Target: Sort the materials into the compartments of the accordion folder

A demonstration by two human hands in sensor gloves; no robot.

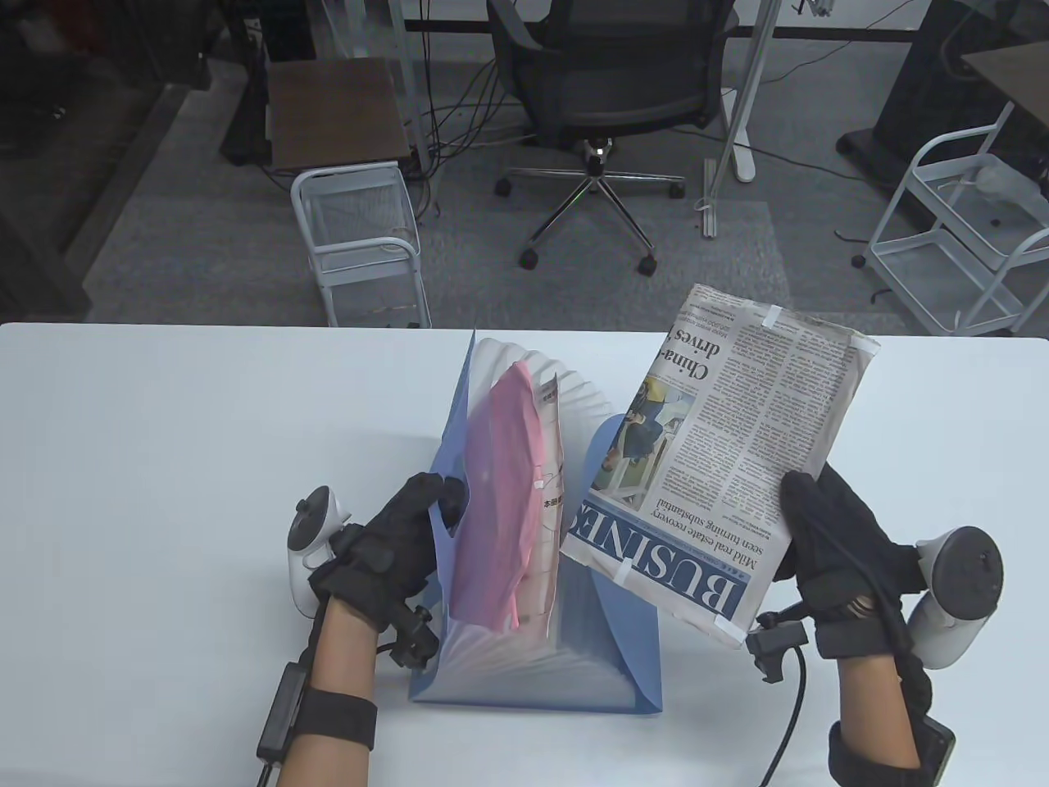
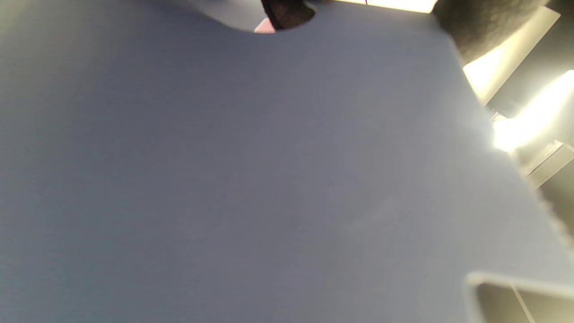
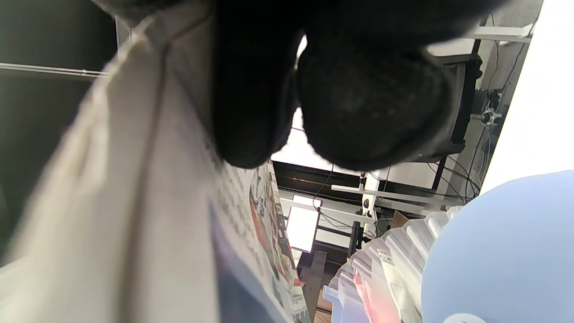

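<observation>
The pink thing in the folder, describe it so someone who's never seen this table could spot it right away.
On the white table stands a blue accordion folder, fanned open and steadied by the left hand. The pink sheet stands in one of its left pockets, beside a white printed paper. It is the only pink item; the newspaper is in the right hand.
</observation>
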